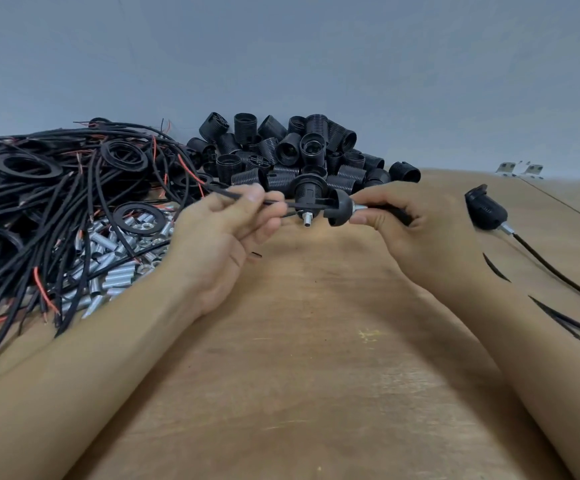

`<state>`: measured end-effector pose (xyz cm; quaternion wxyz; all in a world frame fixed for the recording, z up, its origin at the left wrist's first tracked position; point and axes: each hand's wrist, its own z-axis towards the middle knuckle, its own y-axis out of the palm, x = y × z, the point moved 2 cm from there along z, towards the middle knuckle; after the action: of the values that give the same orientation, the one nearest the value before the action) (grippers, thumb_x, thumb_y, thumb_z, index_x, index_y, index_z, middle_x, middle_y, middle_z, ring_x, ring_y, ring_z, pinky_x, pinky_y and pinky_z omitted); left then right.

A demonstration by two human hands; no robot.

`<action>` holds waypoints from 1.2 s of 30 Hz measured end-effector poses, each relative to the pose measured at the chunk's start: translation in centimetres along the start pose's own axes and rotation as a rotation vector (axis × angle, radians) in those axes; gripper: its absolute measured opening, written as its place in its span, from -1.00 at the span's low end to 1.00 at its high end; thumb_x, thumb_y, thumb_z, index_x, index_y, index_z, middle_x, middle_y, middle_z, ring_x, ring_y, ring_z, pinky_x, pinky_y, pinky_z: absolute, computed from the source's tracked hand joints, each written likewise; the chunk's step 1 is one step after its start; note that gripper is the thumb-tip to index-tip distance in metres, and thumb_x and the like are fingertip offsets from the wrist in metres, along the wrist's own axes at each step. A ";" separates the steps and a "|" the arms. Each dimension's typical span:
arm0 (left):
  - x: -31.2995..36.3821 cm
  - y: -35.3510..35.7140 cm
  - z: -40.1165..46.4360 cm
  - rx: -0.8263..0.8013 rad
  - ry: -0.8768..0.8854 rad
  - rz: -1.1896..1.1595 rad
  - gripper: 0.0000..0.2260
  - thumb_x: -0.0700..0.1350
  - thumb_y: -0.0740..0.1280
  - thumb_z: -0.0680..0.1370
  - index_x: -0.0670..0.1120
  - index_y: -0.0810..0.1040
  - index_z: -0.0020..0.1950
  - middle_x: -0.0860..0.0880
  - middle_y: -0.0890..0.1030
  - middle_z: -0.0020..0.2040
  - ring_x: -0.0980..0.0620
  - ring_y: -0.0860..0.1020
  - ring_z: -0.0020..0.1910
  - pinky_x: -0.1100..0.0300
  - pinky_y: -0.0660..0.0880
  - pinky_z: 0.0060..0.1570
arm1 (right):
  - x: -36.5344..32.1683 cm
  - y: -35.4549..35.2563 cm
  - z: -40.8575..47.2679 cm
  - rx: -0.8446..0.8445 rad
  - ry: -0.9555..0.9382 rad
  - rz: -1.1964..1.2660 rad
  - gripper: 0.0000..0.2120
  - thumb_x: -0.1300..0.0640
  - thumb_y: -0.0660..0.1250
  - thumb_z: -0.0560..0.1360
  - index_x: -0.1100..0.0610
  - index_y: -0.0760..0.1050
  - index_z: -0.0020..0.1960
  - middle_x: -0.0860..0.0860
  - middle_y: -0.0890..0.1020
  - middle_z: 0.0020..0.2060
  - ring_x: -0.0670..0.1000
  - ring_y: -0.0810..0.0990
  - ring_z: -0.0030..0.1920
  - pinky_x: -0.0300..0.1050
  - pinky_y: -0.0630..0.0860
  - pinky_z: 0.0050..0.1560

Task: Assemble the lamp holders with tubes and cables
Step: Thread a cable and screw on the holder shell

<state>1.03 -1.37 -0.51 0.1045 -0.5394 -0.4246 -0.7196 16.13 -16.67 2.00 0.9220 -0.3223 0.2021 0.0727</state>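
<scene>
My left hand (224,223) pinches a black cable (274,201) that runs rightward into a black dome-shaped lamp holder cap (338,207). My right hand (397,225) grips the metal tube (360,208) and the cable sticking out of the cap's right side. Just behind the cap a black lamp holder (305,187) stands on the table, and a short threaded metal piece (306,219) shows below it. Both hands hover above the wooden table (316,341), a little in front of the parts piles.
A pile of black threaded lamp holders (292,150) lies at the back centre. Tangled black cables and rings (56,188) cover the left, over metal tubes and nuts (115,261). An assembled holder with its cable (486,209) lies at right. Metal brackets (520,169) sit far right.
</scene>
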 end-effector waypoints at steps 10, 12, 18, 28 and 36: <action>-0.8 0.6 -0.5 -0.032 0.029 0.224 -0.71 0.05 0.37 0.48 -0.17 0.59 -0.04 -0.08 0.60 -0.19 0.05 0.56 -0.37 0.22 0.55 -0.33 | -0.1 -0.6 -0.1 -0.168 -0.185 -0.204 -0.82 0.18 0.38 0.52 0.20 0.67 0.08 0.00 0.61 -0.26 0.00 0.50 -0.27 0.01 0.51 -0.25; -0.4 0.2 0.0 0.051 0.053 0.196 -0.76 -0.03 0.30 0.60 -0.18 0.60 -0.09 -0.04 0.59 -0.28 0.09 0.52 -0.40 0.25 0.53 -0.35 | 0.2 -1.0 0.1 -0.166 -0.166 -0.198 -0.86 0.22 0.40 0.51 0.20 0.68 0.03 0.05 0.64 -0.24 0.07 0.56 -0.25 0.06 0.52 -0.23; -1.5 0.8 -0.9 -0.107 -0.015 0.153 -0.79 -0.16 0.42 0.38 -0.21 0.63 -0.02 -0.14 0.71 -0.20 0.03 0.69 -0.28 0.28 0.59 -0.28 | -0.7 -0.6 -0.6 -0.320 -0.138 -0.119 -0.53 0.11 0.33 0.51 0.08 0.42 0.41 -0.12 0.56 0.02 -0.26 0.47 -0.12 -0.26 0.38 -0.10; -2.1 0.9 -0.5 -0.209 0.001 0.362 -0.81 -0.04 0.45 0.38 -0.17 0.71 -0.21 -0.11 0.68 -0.24 0.07 0.58 -0.34 0.28 0.53 -0.34 | -1.5 2.4 -1.2 -0.403 0.059 0.041 -0.86 0.06 0.30 0.60 0.00 0.56 0.13 -0.19 0.59 -0.24 -0.22 0.54 -0.30 -0.12 0.45 -0.24; -1.9 0.7 -0.5 -0.195 0.142 0.462 -0.78 -0.11 0.48 0.36 -0.19 0.71 -0.06 -0.17 0.71 -0.20 0.03 0.64 -0.30 0.28 0.56 -0.29 | -1.0 3.4 -1.7 -0.361 0.211 0.207 -0.84 -0.04 0.43 0.50 0.05 0.61 -0.05 -0.05 0.65 -0.24 -0.01 0.61 -0.18 0.07 0.54 -0.10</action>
<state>1.87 -2.70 -1.88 0.2433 -0.5777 -0.2101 -0.7503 13.76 -15.09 -0.68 0.8108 -0.4653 0.3130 0.1678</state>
